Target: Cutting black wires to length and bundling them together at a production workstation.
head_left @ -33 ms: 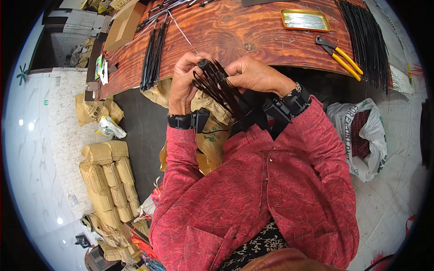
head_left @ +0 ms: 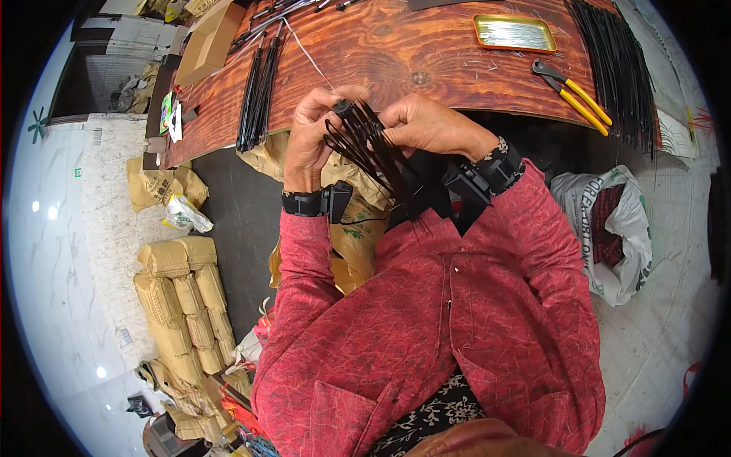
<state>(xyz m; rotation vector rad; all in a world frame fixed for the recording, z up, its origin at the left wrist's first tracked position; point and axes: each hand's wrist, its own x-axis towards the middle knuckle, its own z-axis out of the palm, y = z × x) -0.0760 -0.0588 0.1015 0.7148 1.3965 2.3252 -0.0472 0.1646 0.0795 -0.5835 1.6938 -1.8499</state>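
Just off the table's front edge, I hold a bundle of thin black strands [head_left: 369, 156] that fans down toward my chest from a dark round head [head_left: 344, 107]. My left hand [head_left: 311, 129] is closed at that head, its fingertips partly behind it. With thumb and fingers pinched, my right hand [head_left: 419, 126] grips the strands on the other side; the exact spot of the pinch is partly hidden. A thin pale strip [head_left: 306, 53] runs from the table's back to my left fingertips; whether they hold it, I cannot tell.
On the wooden table [head_left: 426, 46] lie yellow-handled pliers [head_left: 572, 97], a yellow-rimmed tin [head_left: 515, 34] of thin silvery pieces, a large spread of black strands [head_left: 615, 76] and a smaller black bundle [head_left: 259, 95]. A cardboard box [head_left: 209, 42] stands left. White sack [head_left: 609, 236] right; brown packages [head_left: 183, 305] left.
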